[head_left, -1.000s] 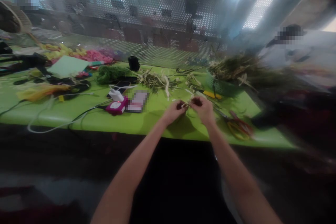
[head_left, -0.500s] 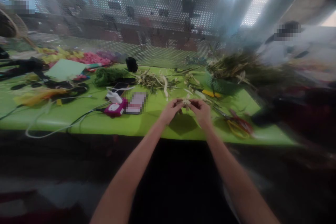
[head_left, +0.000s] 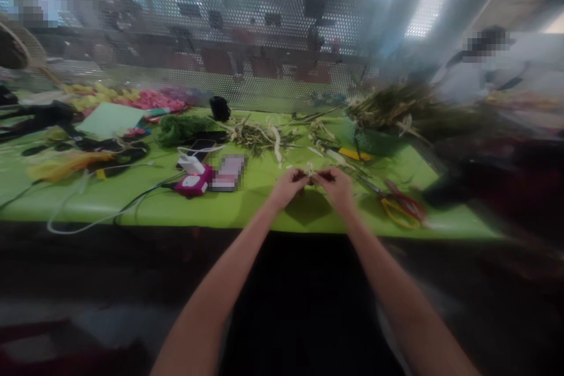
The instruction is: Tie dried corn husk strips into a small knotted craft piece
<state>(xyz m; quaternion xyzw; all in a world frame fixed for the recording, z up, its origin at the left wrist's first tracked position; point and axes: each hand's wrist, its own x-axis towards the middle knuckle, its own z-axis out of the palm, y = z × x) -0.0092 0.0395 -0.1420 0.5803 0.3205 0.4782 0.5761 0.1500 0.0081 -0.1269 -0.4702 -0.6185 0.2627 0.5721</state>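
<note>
My left hand [head_left: 288, 187] and my right hand [head_left: 335, 185] meet above the front of the green table, fingertips nearly touching. Pinched between them is a small pale dried flower [head_left: 310, 171], its lower part hidden by my fingers. Both hands are closed on it. Just beyond lie a heap of dried plant stems [head_left: 253, 136] and a pale curled strip [head_left: 277, 144]. To the right of my right hand are scissors with yellow and red handles [head_left: 400, 211], and behind them a yellow-handled cutter [head_left: 353, 154].
Left of my hands are a phone [head_left: 229, 173] and a magenta power socket [head_left: 194, 182] with trailing cables. A green basket [head_left: 374, 141] of dried stems stands at the back right. Green fibre [head_left: 178, 129], a black cup-like object [head_left: 219, 108] and a light-green sheet [head_left: 110, 119] lie further back.
Both hands stay almost in place, still closed on the small pale dried flower, which has turned slightly between the fingers. The view has shifted a little.
</note>
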